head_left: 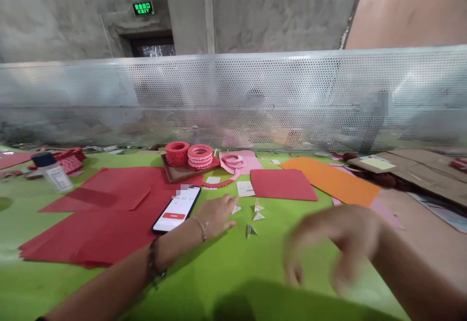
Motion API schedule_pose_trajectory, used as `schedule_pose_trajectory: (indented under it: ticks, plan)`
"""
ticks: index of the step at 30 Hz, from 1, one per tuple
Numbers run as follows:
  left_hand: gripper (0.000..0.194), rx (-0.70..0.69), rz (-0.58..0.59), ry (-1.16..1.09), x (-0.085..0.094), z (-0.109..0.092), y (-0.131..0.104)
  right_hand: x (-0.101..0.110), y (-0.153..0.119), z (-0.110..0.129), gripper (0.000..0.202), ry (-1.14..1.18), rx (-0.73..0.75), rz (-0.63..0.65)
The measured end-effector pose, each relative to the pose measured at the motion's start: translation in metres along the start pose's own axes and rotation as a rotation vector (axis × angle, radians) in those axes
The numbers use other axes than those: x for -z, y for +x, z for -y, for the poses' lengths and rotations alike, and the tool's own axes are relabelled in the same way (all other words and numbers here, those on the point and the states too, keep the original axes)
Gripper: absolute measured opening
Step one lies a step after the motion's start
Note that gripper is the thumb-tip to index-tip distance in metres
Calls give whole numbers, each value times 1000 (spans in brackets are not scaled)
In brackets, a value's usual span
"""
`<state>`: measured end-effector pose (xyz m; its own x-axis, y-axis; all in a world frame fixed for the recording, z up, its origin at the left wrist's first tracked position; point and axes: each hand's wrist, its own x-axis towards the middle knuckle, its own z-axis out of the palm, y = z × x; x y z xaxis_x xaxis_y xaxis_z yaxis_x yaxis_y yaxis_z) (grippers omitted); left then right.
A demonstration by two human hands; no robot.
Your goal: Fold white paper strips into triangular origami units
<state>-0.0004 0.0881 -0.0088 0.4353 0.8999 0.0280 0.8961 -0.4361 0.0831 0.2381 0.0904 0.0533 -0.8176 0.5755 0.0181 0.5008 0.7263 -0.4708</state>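
My left hand (216,214) is stretched low over the green table, palm down with its fingers extended. Its fingertips are at a small folded paper piece (236,209); whether they touch it I cannot tell. Just right of them, more small folded paper pieces (259,216) lie on the table, one of them a V-shaped paper piece (251,231) nearer to me. My right hand (339,238) hangs above the table at the right, blurred by motion. Its thumb and fingers are curved and apart, with nothing visible between them.
Red paper sheets (109,233) and a phone (178,210) lie at the left, near a bottle (52,172). Behind are stacked red and pink paper rings (200,158). Red (284,185) and orange paper (332,180) lie farther right. A perforated metal panel (233,97) borders the table.
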Motion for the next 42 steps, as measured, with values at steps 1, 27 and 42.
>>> schedule_pose_trajectory:
  ticks: [1, 27, 42]
  plan:
    - [51, -7, -14, -20, -6, 0, 9, 2, 12, -4, 31, 31, 45, 118]
    - [44, 48, -116, -1384, -30, -5, 21, -75, 63, -17, 11, 139, -108, -421]
    - [8, -58, -333, -1210, -26, -22, 9, -89, 57, -8, 29, 935, -108, -336]
